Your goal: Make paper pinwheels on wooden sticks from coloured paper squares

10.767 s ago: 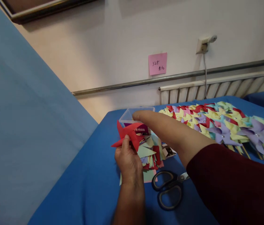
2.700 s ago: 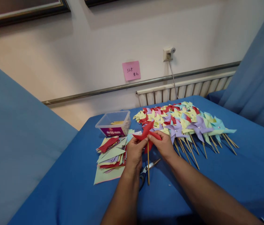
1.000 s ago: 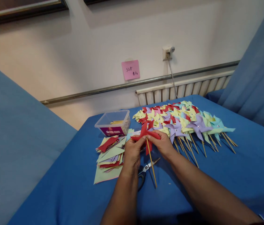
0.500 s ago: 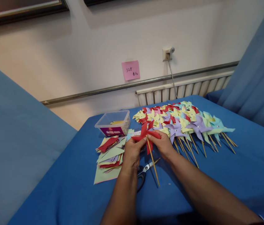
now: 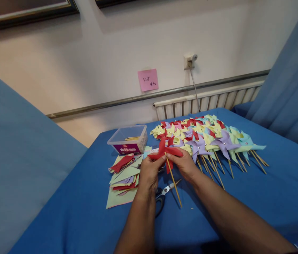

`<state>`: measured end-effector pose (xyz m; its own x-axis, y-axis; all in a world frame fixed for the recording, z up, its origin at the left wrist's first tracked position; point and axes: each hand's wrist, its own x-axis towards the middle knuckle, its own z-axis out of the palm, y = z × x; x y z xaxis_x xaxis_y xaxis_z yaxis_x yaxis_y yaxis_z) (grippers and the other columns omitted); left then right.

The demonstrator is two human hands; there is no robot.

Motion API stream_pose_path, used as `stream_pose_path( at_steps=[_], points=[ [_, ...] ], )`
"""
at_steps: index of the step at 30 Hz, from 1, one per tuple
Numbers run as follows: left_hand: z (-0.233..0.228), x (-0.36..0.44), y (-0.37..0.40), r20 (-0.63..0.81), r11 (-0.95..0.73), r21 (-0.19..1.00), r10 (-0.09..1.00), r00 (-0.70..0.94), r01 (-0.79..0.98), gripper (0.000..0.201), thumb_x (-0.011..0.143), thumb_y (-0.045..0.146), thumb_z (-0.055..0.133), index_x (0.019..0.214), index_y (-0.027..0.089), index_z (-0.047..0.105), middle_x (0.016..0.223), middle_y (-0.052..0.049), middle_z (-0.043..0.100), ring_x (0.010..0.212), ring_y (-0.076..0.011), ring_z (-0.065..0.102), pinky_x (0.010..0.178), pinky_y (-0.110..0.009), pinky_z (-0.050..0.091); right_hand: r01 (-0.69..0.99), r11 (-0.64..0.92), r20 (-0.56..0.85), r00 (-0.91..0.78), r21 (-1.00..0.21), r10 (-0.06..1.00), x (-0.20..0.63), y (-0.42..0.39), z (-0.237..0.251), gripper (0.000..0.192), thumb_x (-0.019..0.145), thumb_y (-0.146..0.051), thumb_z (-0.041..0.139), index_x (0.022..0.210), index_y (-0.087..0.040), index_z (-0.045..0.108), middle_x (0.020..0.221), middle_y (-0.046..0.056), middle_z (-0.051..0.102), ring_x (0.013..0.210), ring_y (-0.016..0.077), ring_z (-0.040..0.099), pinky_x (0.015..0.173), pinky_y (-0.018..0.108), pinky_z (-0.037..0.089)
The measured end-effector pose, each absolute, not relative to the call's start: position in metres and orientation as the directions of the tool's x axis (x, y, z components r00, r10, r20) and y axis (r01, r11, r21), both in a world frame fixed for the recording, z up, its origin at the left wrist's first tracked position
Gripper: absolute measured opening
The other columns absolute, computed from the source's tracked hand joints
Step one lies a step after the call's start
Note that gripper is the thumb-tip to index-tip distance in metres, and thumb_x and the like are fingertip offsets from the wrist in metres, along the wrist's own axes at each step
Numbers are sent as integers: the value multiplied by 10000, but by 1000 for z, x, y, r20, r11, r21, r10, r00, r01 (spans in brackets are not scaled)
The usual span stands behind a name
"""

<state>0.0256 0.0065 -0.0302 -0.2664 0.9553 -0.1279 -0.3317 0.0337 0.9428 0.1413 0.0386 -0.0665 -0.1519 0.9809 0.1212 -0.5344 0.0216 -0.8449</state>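
A red paper pinwheel (image 5: 162, 147) with a thin wooden stick (image 5: 174, 187) is held up over the blue table, its back turned to me. My left hand (image 5: 150, 169) grips it from the left, thumb near the hub where the stick meets the paper. From the right, my right hand (image 5: 184, 163) pinches it close to the same spot. The stick slants down towards me. Below the hands lie scissors (image 5: 165, 192) with dark handles, partly hidden by my left forearm. Finished pinwheels (image 5: 199, 144) in several colours lie in rows beyond my right hand.
Left of the hands are stacks of coloured paper (image 5: 124, 180). Behind them stands a clear plastic box (image 5: 128, 139) with sticks inside. The blue-covered table (image 5: 85, 211) meets a wall with a radiator (image 5: 209, 100), a pipe and a pink note (image 5: 148, 80). Blue curtains hang on both sides.
The lower end of the pinwheel's stick has swung slightly right and up. Both hands keep their hold in nearly the same place.
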Motion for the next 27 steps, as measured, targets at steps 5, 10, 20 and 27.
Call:
stream_pose_path(
  at_steps=[5, 10, 20, 27],
  points=[
    [-32, 24, 8, -120, 25, 951, 949, -291, -308, 400, 475, 268, 883, 772, 120, 660, 736, -68, 707, 621, -165, 646, 665, -307, 495, -516, 46, 145, -152, -855, 978, 141, 40, -70, 332, 652, -364, 817, 912, -187, 711, 857, 22, 719, 777, 173, 638, 770, 317, 496],
    [-30, 25, 9, -85, -13, 957, 943, -321, -291, 434, 453, 243, 884, 793, 133, 638, 702, -35, 692, 590, -146, 628, 628, -280, 485, -506, 61, 161, -155, -860, 975, 140, 42, -72, 312, 674, -372, 799, 912, -189, 716, 866, 25, 724, 784, 176, 642, 782, 325, 497],
    [-23, 26, 6, -79, -17, 950, 953, -292, -312, 400, 505, 245, 865, 828, 133, 657, 707, -37, 699, 572, -123, 614, 585, -239, 462, -461, 115, 206, -153, -880, 967, 142, 38, -66, 284, 705, -367, 777, 907, -182, 702, 859, 23, 707, 784, 169, 623, 788, 320, 487],
    [-20, 26, 5, -92, -1, 946, 958, -272, -324, 360, 506, 251, 860, 783, 136, 661, 703, -38, 702, 568, -119, 618, 602, -241, 473, -431, 131, 214, -151, -893, 965, 142, 38, -67, 267, 712, -368, 772, 892, -189, 692, 813, 0, 681, 739, 151, 600, 746, 293, 476]
  ],
)
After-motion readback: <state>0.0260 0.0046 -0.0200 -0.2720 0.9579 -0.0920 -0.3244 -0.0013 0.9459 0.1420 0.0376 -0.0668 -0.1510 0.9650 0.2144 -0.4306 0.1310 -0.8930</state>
